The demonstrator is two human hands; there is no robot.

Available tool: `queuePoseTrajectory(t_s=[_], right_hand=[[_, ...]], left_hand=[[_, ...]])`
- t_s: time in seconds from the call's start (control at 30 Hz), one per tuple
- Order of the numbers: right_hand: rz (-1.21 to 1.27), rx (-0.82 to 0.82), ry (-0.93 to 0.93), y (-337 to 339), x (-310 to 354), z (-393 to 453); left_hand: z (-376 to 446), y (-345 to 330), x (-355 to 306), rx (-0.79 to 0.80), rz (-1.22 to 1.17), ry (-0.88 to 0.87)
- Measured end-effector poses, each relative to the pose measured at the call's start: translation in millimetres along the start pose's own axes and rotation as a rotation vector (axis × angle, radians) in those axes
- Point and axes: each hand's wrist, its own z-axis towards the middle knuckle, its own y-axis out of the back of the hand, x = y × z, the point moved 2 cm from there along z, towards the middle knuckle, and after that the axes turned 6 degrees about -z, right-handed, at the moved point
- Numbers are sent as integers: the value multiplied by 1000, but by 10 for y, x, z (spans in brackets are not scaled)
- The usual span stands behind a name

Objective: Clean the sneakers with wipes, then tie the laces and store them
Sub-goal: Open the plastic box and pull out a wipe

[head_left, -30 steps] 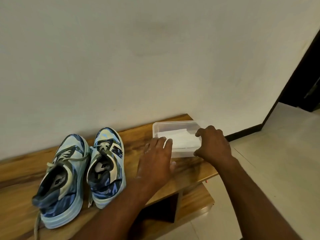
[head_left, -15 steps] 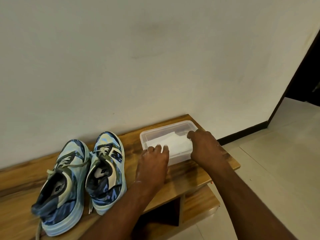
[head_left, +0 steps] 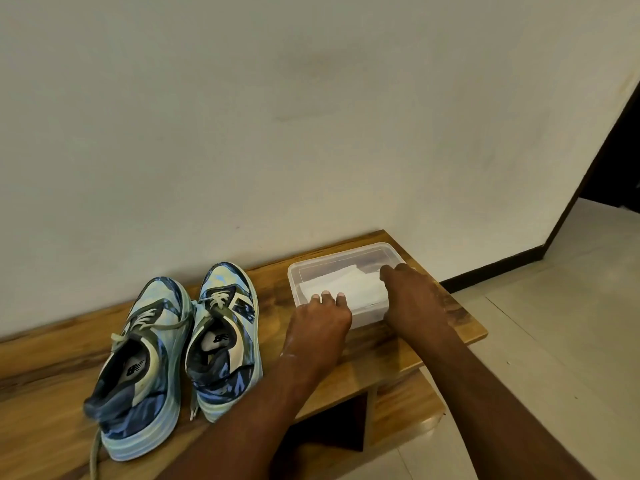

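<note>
Two blue-and-white patterned sneakers, the left sneaker (head_left: 138, 368) and the right sneaker (head_left: 225, 337), stand side by side on the wooden bench (head_left: 381, 355) with their laces loose. To their right sits a clear plastic container (head_left: 343, 255) holding a stack of white wipes (head_left: 346, 285). My left hand (head_left: 320, 320) grips the container's near rim, its fingertips draped over the rim onto the wipes. My right hand (head_left: 412, 299) covers the container's right side, with its fingers curled down onto the wipes. Whether those fingers pinch a wipe is hidden.
The bench stands against a plain pale wall (head_left: 311, 133). A lower shelf (head_left: 405, 410) shows under the bench's right end. Tiled floor (head_left: 554, 341) lies to the right, and a dark doorway (head_left: 620, 168) is at the far right.
Both hands have slid forward onto the container. The left fingertips now lie over the near rim, and the right fingers have curled further in onto the wipes. The view has shifted slightly.
</note>
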Motion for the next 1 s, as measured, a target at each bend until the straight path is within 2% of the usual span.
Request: queuePoseTrajectory(t_s=[0.3,0.7,0.9,1.0], right_hand=[[23,-51,27,-19,-52,-124],[97,42,23,153,-190,-92],[169,-69,37,314,-273,-48],[243,-285,27,421,-348,-31]], left_hand=[[-51,16,31,-103,-102,44],[-93,75,143,-140,-234,50],[-119,307,193,-253,-221,55],[-106,468,219,-367,-226,73]])
